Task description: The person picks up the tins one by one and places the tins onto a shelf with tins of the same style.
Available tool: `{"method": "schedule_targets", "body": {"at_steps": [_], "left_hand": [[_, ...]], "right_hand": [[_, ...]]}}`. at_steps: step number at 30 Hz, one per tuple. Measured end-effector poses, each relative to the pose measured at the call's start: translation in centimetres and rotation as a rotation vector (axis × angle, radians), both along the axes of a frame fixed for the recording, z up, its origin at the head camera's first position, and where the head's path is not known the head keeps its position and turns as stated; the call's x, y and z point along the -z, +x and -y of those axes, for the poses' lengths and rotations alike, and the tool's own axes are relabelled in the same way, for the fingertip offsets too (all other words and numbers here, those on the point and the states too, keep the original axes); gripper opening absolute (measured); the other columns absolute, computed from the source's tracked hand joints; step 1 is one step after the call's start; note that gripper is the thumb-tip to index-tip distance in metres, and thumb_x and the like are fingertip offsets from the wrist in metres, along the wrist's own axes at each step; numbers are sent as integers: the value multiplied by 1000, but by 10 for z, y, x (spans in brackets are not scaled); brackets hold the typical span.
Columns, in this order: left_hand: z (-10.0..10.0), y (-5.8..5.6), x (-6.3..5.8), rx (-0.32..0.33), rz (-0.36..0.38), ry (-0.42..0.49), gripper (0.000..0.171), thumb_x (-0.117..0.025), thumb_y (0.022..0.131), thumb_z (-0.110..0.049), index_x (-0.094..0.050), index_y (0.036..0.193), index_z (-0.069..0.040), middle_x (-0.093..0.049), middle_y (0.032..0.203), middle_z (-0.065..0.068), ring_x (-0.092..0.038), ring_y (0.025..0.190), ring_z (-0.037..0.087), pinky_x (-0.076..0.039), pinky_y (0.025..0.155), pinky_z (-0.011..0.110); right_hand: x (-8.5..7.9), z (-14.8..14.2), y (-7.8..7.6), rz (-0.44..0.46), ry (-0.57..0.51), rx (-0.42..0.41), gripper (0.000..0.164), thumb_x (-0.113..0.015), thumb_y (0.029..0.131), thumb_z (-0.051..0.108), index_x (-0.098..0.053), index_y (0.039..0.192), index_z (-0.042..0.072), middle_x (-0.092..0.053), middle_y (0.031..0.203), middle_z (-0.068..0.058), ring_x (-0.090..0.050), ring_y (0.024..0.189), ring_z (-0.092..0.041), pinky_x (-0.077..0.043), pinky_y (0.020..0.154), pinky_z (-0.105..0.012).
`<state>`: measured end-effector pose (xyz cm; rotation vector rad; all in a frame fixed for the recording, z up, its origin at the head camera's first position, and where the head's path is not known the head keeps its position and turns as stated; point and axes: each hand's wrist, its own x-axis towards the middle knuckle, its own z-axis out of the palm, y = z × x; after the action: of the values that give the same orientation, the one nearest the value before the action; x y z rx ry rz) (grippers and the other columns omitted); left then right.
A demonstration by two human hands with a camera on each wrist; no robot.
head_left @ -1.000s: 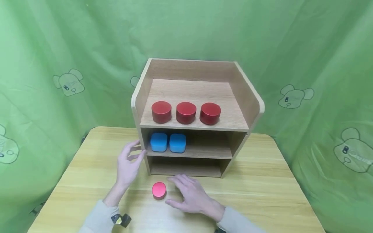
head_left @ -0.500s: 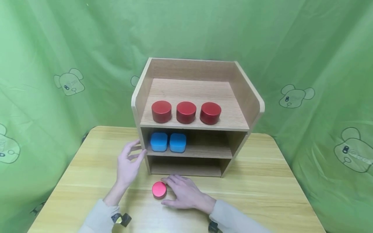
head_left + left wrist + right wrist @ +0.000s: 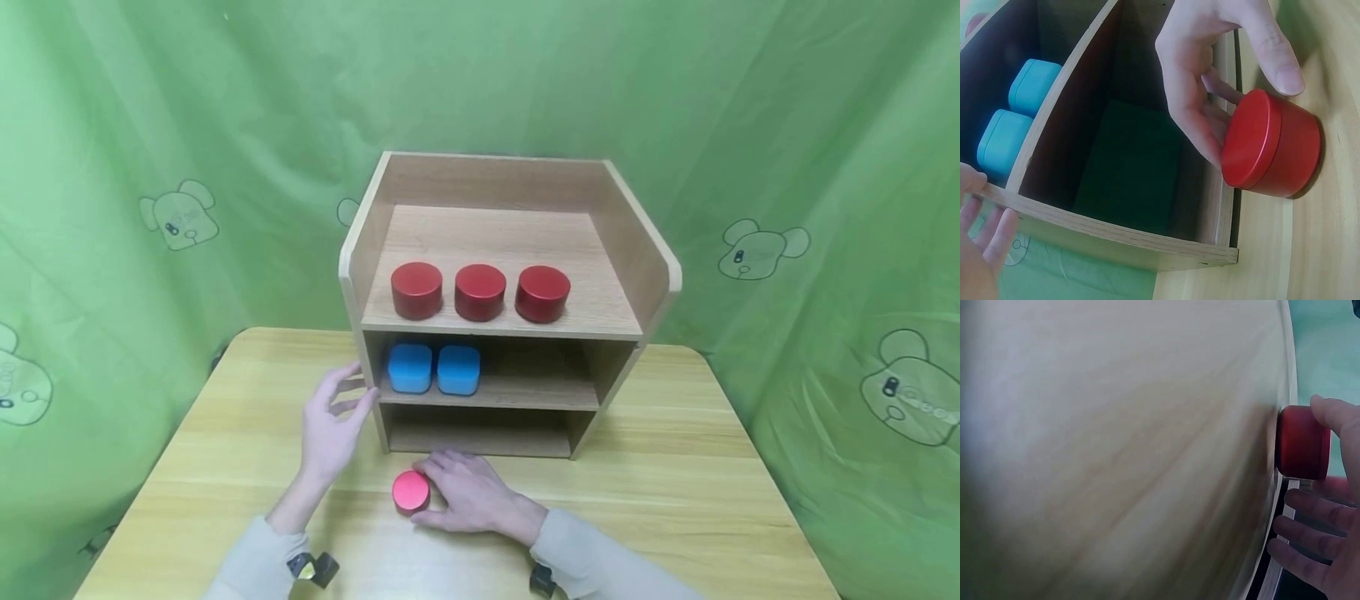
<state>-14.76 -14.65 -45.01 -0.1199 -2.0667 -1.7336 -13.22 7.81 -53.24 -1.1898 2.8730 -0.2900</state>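
Note:
A small red round tin (image 3: 410, 490) stands on the table in front of the wooden shelf (image 3: 504, 329). My right hand (image 3: 472, 496) has its thumb and forefinger on either side of this tin, pinching it; in the right wrist view the thumb overlaps the tin (image 3: 1300, 442). The other fingers spread loosely, near the shelf's bottom edge. My left hand (image 3: 330, 425) holds the shelf's left side panel, thumb at the front edge and fingers against the outer face. In the left wrist view its fingertips (image 3: 997, 234) meet the panel.
Three red round tins (image 3: 480, 292) line the front of the top board. Two blue rounded-square boxes (image 3: 433, 368) stand side by side at the left of the middle compartment. A green curtain (image 3: 480, 75) hangs behind the wooden table (image 3: 675, 492).
My right hand has moved left to the small red tin, and its thumb and forefinger have closed around it. The left hand has stayed at the shelf's side panel.

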Motion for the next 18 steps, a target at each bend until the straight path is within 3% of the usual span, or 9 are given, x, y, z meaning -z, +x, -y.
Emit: {"method": "schedule_targets", "body": {"at_steps": [11, 18], "left_hand": [[-1, 1, -1, 5, -4, 21, 43, -75, 90, 8, -65, 132, 6, -68, 130, 23, -65, 105, -6, -63, 88, 14], [-1, 1, 0, 16, -7, 16, 43, -75, 91, 7, -64, 133, 5, -68, 132, 23, -65, 106, -7, -63, 89, 13]], "right_hand": [[-2, 2, -1, 0, -14, 4, 62, -69, 90, 68, -67, 131, 21, -73, 123, 5, -69, 111, -13, -63, 88, -27], [-8, -14, 8, 1, -52, 17, 56, -74, 85, 64, -68, 122, 21, -74, 112, 8, -66, 100, -7, -59, 81, -22]]}}
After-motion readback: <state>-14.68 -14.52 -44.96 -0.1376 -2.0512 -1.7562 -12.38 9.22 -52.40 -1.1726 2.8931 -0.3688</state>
